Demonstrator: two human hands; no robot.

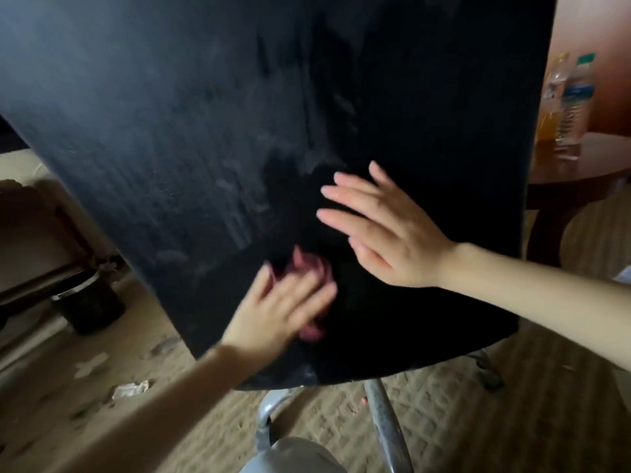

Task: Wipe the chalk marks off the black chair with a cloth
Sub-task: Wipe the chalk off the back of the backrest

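The black chair back (170,114) fills most of the view, tilted, with pale smeared chalk marks (239,213) across its middle and left. My left hand (283,302) is blurred by motion and presses a small pinkish-red cloth (309,268) against the chair's lower middle. The cloth shows above and below my fingers. My right hand (379,227) lies flat on the chair to the right of the cloth, fingers straight and spread.
A dark bin (88,302) stands on the patterned carpet at the left, with scraps of paper (131,389) near it. The chair's metal legs (386,418) show below. Two bottles (563,104) stand on a round wooden table (580,172) at the right.
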